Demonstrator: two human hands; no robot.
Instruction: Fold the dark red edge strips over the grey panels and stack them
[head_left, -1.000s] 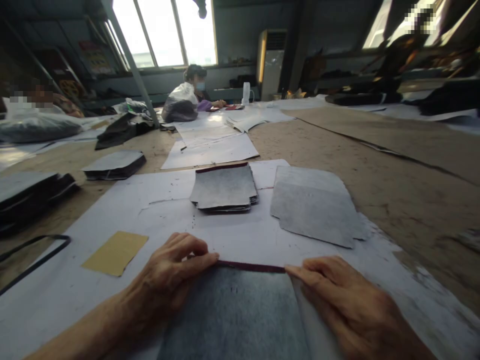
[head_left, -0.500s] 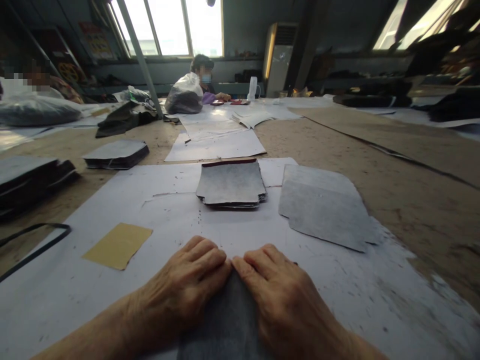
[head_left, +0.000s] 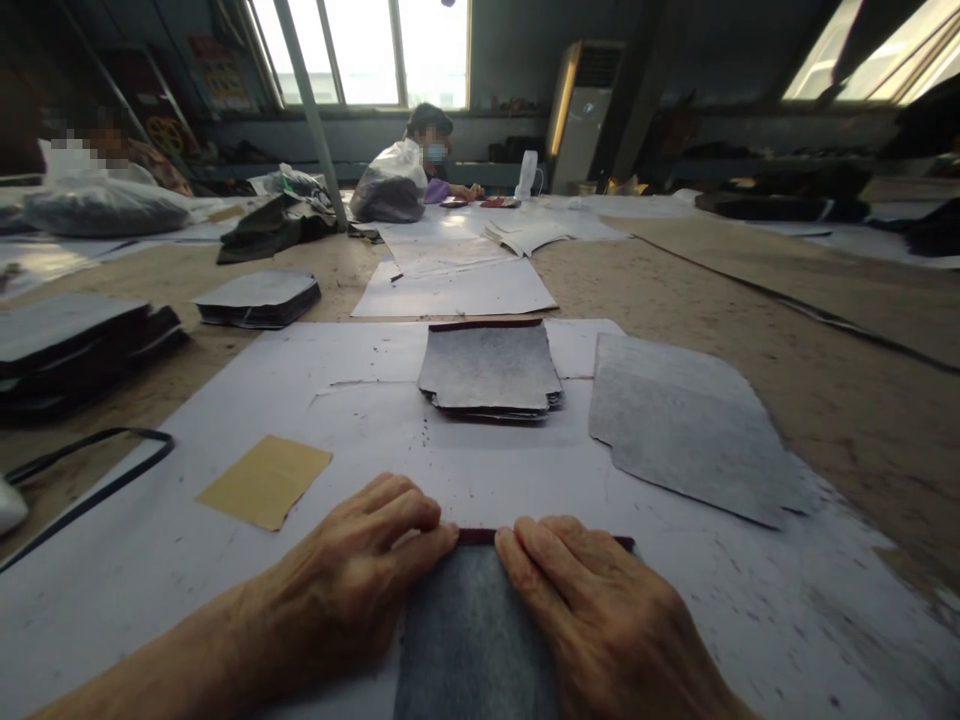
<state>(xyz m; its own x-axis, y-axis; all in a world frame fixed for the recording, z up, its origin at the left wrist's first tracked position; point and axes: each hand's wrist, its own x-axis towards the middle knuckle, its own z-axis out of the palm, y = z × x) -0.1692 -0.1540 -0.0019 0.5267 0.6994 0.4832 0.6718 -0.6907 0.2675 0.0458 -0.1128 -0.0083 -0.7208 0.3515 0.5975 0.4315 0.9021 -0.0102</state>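
A grey sheet piece (head_left: pixel 469 630), perhaps backed leather or cloth, lies flat in front of me with a dark red folded strip (head_left: pixel 476 537) along its far edge. The thumb of my left hand (head_left: pixel 345 580) presses the left part of that fold, its other fingers curled in. My right hand (head_left: pixel 600 610) bears down on the fold's right part, fingers held close together. Between the two hands a short length of red shows. Just beyond is a stack of similar grey pieces (head_left: pixel 487 365), the top one edged in dark red. To its right lies a larger loose grey sheet (head_left: pixel 675 430).
White paper (head_left: pixel 360 440) covers the table under the work, with a yellow paper square (head_left: pixel 266 480) on it. Thick stacks (head_left: pixel 75 345) and a black cord (head_left: pixel 97 485) are at left. Across the table sits a person in a mask behind a filled plastic bag (head_left: pixel 390 185).
My hands have spread apart along the fold, the right one moving right, and the dark red edge now shows between them. The whole view has shifted slightly.
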